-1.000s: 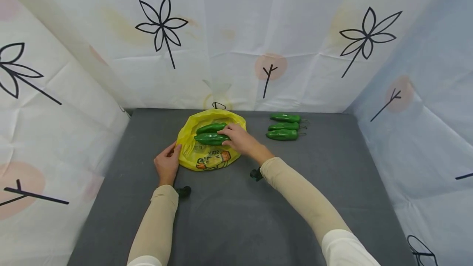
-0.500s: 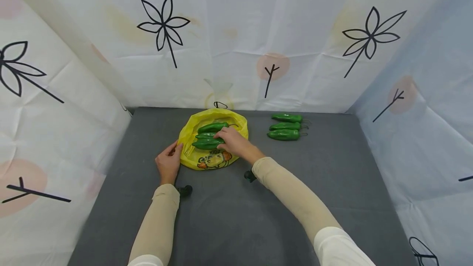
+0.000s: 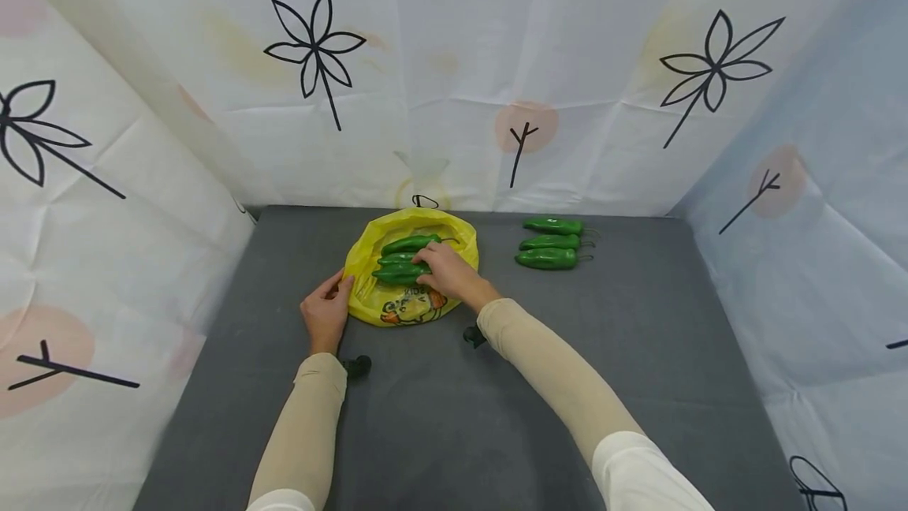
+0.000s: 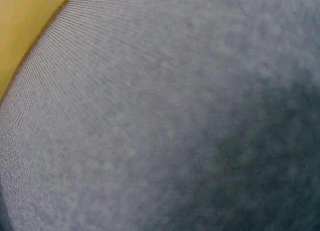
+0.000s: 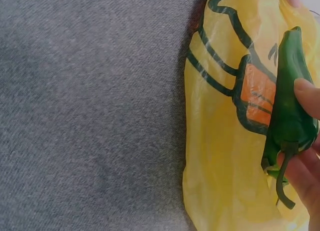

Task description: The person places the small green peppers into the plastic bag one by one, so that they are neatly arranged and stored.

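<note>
Green peppers in and beside a yellow bag (image 3: 364, 300), both hands at the bag.
Right hand (image 3: 452, 273) pinches the nearest pepper (image 3: 397, 274) between thumb and fingers, over the bag's printed side; two more peppers (image 3: 411, 244) lie just behind it, inside the rim. Left hand (image 3: 326, 312) pinches the bag's left edge, fingers curled. Three other peppers (image 3: 548, 259) lie in a row on the grey table (image 3: 539, 385), right of the bag and apart from it, stems pointing right.

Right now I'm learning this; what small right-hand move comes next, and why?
Probably ease the right hand open: the long, glossy green pepper it pinches is within the yellow plastic bag, beside two others; the left hand holds the rim.
</note>
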`<action>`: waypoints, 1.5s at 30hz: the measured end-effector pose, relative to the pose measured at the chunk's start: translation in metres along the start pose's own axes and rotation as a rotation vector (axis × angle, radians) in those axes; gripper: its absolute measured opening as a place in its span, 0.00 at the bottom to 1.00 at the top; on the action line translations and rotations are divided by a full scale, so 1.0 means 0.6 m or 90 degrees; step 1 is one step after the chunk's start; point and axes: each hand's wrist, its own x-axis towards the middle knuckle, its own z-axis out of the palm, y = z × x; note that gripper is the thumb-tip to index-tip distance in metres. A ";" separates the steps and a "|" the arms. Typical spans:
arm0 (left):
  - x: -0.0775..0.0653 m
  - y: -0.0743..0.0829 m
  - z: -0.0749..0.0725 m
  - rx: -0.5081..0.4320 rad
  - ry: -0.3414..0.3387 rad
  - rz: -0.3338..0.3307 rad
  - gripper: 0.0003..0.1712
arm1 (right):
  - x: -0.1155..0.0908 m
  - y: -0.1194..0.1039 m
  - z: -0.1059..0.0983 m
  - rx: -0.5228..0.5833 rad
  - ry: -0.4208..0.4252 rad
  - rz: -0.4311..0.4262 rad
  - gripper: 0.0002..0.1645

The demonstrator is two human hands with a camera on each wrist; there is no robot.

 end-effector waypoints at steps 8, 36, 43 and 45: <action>0.002 -0.003 0.000 -0.017 0.001 0.024 0.19 | 0.014 0.000 0.004 0.004 0.019 0.049 0.23; -0.003 0.005 -0.006 -0.008 -0.002 0.014 0.19 | -0.007 0.006 -0.009 -0.125 0.135 0.028 0.28; -0.003 0.006 -0.006 -0.001 -0.003 0.010 0.18 | -0.022 0.020 -0.020 -0.168 0.164 0.062 0.38; -0.003 0.004 -0.006 -0.006 -0.005 0.007 0.18 | -0.028 0.024 -0.024 -0.166 0.168 0.066 0.39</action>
